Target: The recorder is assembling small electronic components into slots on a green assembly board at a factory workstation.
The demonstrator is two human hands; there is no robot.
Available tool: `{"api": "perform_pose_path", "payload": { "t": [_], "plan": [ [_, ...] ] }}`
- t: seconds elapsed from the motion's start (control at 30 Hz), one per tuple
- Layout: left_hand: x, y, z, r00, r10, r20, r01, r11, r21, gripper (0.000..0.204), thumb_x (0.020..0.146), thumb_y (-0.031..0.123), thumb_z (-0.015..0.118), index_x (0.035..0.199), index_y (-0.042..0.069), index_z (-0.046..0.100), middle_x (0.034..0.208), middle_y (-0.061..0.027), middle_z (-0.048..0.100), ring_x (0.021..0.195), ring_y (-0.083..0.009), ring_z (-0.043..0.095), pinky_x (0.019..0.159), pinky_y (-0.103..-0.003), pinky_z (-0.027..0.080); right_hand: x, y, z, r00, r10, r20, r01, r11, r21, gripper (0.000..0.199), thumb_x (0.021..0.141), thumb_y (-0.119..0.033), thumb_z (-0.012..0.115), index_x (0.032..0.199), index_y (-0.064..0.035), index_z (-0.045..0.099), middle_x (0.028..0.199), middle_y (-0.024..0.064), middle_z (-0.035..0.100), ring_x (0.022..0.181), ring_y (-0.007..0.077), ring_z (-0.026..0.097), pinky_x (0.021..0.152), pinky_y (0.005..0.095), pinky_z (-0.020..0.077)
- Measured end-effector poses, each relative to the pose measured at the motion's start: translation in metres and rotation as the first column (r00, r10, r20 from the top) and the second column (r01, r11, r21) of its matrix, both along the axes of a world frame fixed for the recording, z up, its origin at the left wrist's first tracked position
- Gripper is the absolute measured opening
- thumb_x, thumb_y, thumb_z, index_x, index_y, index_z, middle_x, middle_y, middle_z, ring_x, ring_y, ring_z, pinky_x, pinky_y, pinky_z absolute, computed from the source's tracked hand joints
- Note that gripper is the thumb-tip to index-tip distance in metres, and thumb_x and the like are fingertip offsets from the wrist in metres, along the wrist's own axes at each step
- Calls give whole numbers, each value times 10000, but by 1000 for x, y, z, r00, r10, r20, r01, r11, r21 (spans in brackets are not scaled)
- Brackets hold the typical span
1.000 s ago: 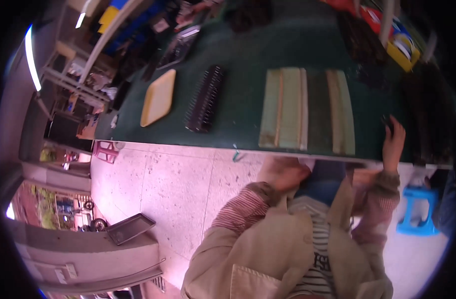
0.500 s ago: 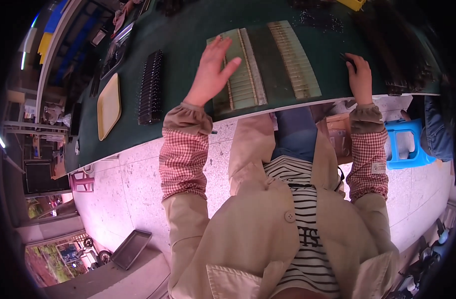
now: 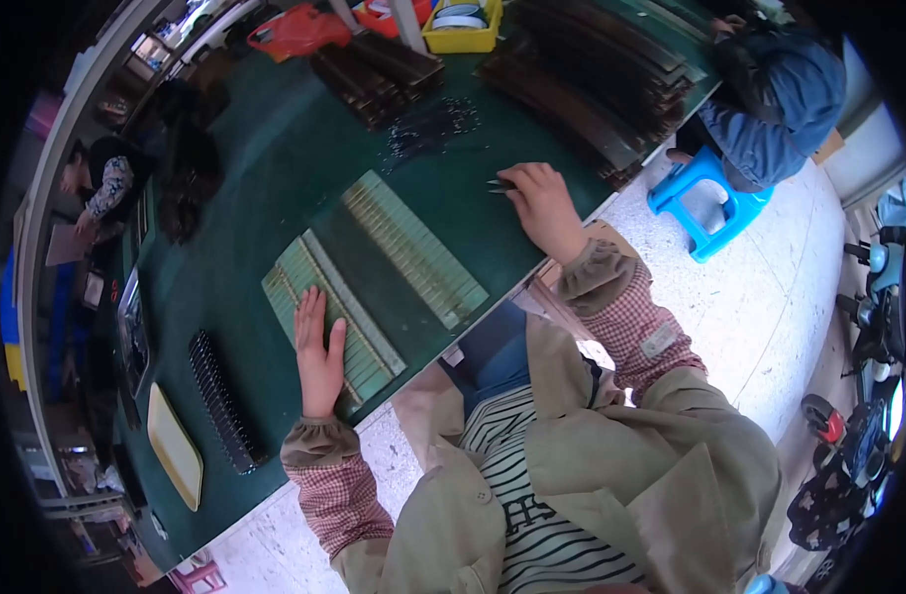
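My left hand [image 3: 317, 354] lies flat, fingers together, on a pale green ribbed panel [image 3: 326, 317] at the near edge of the dark green table [image 3: 265, 178]. A second pale green ribbed strip [image 3: 413, 247] lies to its right, with a dark gap between them. My right hand [image 3: 542, 203] rests on the table further right, fingertips on a small dark piece [image 3: 500, 185]. A scatter of small dark parts [image 3: 431, 124] lies just beyond it.
A black ribbed bar [image 3: 220, 401] and a yellow tray [image 3: 174, 445] lie at the left. Stacks of dark strips [image 3: 592, 84] fill the far right, with a yellow bin [image 3: 460, 25] behind. A blue stool [image 3: 705, 198] and another person [image 3: 780, 89] are at the right.
The view has swung and the table now runs diagonally. My left hand has come down flat on the green panel. My right hand has moved inward to a small dark piece.
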State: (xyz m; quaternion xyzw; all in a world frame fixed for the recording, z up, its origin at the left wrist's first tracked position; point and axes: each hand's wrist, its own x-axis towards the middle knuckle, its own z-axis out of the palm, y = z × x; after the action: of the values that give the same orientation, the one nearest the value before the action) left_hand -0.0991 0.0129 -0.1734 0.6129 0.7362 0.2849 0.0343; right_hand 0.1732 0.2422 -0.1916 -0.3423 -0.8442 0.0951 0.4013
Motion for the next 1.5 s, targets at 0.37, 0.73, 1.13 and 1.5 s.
{"api": "perform_pose_path", "payload": {
  "t": [0.37,0.73,1.13,1.5],
  "plan": [
    [9,4,16,991,84,107,-77,995,-70,410,824,77,524,1221,-1,457,1317,-155,409,1272,-299,312,1051,-374,212,20,43,66,974,-25,224,-18,982,190,441,695,-21,587,1125,-40,488,1075,123,509,1040,294,451,836,363,365],
    [2,1,14,987,59,147,-53,998,-43,440,765,36,570,1194,-8,479,1310,-150,419,1270,-309,314,1040,-385,237,40,112,81,798,-295,526,308,949,65,617,760,-345,627,1263,-78,390,767,241,602,697,371,611,594,435,498],
    [-7,-7,-4,995,-4,100,-13,986,166,387,783,105,584,1134,-28,491,1257,-199,440,1223,-350,354,1034,-415,256,-10,52,82,845,-20,-535,-482,405,-777,463,846,-299,567,1210,-30,467,977,46,593,887,123,576,822,204,405],
    [-6,-9,-8,997,-9,76,-5,983,183,392,789,128,576,1134,-33,482,1251,-202,441,1224,-353,347,1038,-421,246,-92,-45,58,851,206,-483,-506,75,-859,452,843,-148,528,1267,-62,399,890,15,554,773,92,558,629,207,469]
  ]
}}
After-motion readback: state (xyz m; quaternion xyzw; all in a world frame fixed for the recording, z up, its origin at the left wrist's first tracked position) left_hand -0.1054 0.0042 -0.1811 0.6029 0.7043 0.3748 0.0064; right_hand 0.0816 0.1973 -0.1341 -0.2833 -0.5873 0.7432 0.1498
